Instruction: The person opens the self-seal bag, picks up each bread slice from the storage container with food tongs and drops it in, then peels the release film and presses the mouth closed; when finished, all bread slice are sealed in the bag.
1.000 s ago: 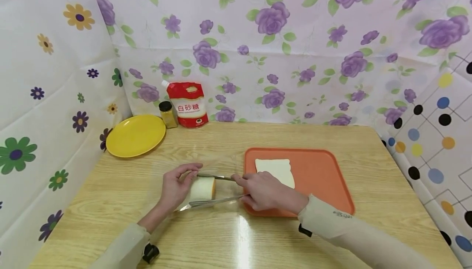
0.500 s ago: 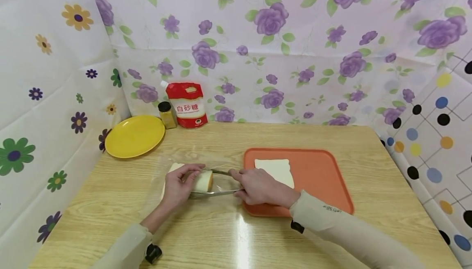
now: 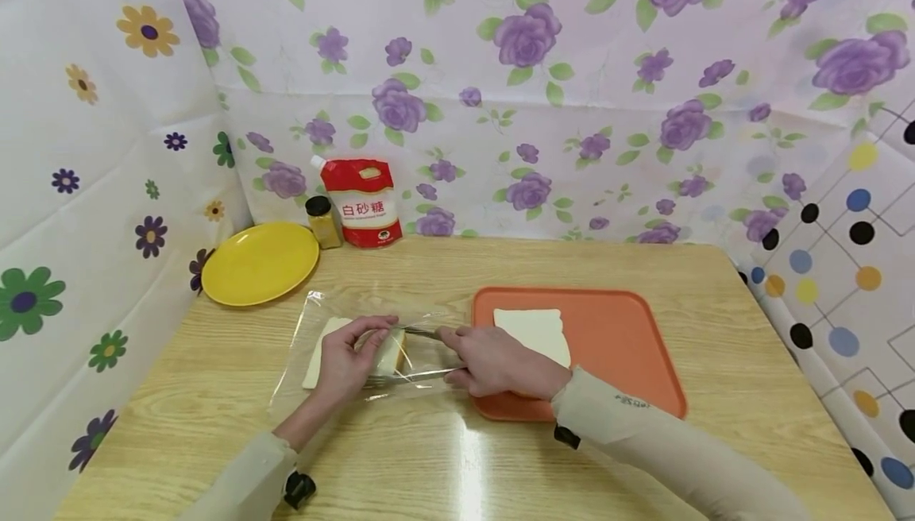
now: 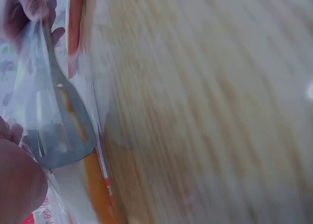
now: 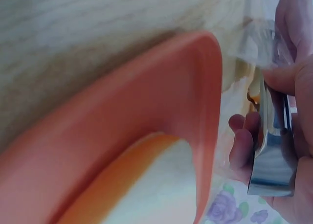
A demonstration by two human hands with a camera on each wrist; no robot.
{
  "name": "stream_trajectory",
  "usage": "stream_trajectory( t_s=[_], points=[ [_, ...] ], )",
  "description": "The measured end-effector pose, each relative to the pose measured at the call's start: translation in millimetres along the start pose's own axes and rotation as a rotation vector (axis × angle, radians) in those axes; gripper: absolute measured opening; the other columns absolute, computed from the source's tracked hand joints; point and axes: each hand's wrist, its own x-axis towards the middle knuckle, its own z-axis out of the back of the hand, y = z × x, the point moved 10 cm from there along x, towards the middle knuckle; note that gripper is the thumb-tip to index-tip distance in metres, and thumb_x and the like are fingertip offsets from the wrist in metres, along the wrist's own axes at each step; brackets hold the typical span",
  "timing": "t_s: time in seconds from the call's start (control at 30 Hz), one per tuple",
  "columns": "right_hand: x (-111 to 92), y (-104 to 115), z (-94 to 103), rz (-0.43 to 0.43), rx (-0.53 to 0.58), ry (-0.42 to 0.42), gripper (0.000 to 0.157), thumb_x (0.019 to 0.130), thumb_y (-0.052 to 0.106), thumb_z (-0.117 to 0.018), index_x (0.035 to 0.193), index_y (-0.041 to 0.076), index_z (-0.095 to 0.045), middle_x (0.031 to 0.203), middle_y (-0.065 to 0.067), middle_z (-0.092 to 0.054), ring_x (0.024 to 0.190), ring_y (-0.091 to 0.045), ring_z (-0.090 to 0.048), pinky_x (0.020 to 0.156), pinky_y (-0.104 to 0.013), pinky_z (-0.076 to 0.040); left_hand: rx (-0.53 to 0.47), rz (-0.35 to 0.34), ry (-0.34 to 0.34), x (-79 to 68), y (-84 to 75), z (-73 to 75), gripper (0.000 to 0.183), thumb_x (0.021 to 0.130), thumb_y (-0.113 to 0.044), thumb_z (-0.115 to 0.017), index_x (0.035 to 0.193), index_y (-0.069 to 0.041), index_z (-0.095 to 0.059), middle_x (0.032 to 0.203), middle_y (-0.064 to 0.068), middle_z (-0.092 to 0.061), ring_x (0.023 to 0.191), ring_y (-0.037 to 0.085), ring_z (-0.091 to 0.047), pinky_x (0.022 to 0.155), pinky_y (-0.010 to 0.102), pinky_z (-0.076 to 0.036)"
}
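My right hand [image 3: 493, 358] grips metal tongs [image 5: 274, 165] near their bent end. Their wide flat arms [image 4: 73, 116] reach leftward into a clear plastic bag [image 3: 291, 366] lying on the table. Inside the bag is a white bread slice [image 3: 391, 356] with an orange-brown crust along its right side. My left hand [image 3: 343, 360] is over the bag and hides the middle of the slice. Its thumb and forefinger pinch the plastic close to the upper tong arm.
An orange tray [image 3: 608, 346] to the right carries another bread slice [image 3: 532, 330], partly behind my right hand. At the back left stand a yellow plate [image 3: 260, 263], a small black-lidded jar [image 3: 324, 223] and a red-and-white sugar pouch [image 3: 363, 203]. Patterned cloth walls enclose the table.
The bread slice has slid left, deeper into the bag, and now shows on both sides of my left hand. My right hand has shifted slightly left with the tongs; the left hand stays nearly in place.
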Motion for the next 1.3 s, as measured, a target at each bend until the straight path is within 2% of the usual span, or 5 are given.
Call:
stream_trajectory(
  t_s=[0.23, 0.5, 0.83, 1.17, 1.3],
  points=[
    [6, -3, -1.5, 0.017, 0.034, 0.041, 0.052, 0.094, 0.036, -0.070, 0.127, 0.003, -0.048, 0.073, 0.004, -0.047, 0.058, -0.010, -0.049, 0.051, -0.028, -0.044, 0.061, -0.026, -0.003, -2.2, -1.0, 1.9, 0.018, 0.079, 0.026, -0.068, 0.087, 0.009, -0.069, 0.093, 0.027, -0.071, 0.090, 0.045, -0.068, 0.086, 0.020, -0.051],
    [13, -9, 1.4, -0.051, 0.048, 0.082, 0.049, 0.091, 0.038, -0.073, 0.118, 0.004, -0.052, 0.074, 0.003, -0.048, 0.057, -0.011, -0.049, 0.050, -0.029, -0.044, 0.133, -0.049, -0.014, -4.4, 1.5, 6.2, 0.019, 0.079, 0.024, -0.069, 0.087, 0.007, -0.070, 0.092, 0.025, -0.072, 0.090, 0.046, -0.068, 0.089, 0.016, -0.048],
    [18, -9, 11.5, -0.102, 0.029, 0.140, 0.059, 0.092, 0.041, -0.071, 0.132, 0.002, -0.051, 0.088, -0.005, -0.062, 0.061, -0.012, -0.054, 0.054, -0.029, -0.047, 0.209, -0.053, -0.035, 0.0, 1.8, 11.7, 0.016, 0.079, 0.023, -0.070, 0.086, 0.009, -0.070, 0.090, 0.025, -0.072, 0.089, 0.045, -0.069, 0.089, 0.013, -0.045],
    [8, -8, 26.2, -0.129, -0.008, 0.159, 0.063, 0.092, 0.042, -0.072, 0.136, 0.002, -0.051, 0.092, -0.005, -0.064, 0.070, -0.016, -0.061, 0.063, -0.033, -0.052, 0.200, -0.029, -0.015, -1.7, 39.1, 16.8, 0.016, 0.081, 0.020, -0.071, 0.088, 0.006, -0.071, 0.094, 0.014, -0.075, 0.092, 0.037, -0.071, 0.088, 0.011, -0.045],
    [1, -14, 31.4, -0.147, 0.038, 0.168, 0.064, 0.093, 0.040, -0.071, 0.138, 0.001, -0.049, 0.080, -0.001, -0.060, 0.060, -0.013, -0.056, 0.057, -0.031, -0.049, 0.205, -0.014, -0.013, -2.9, 43.6, 19.2, 0.013, 0.082, 0.017, -0.072, 0.089, 0.005, -0.072, 0.095, 0.009, -0.076, 0.093, 0.034, -0.071, 0.088, 0.012, -0.045]
  ],
)
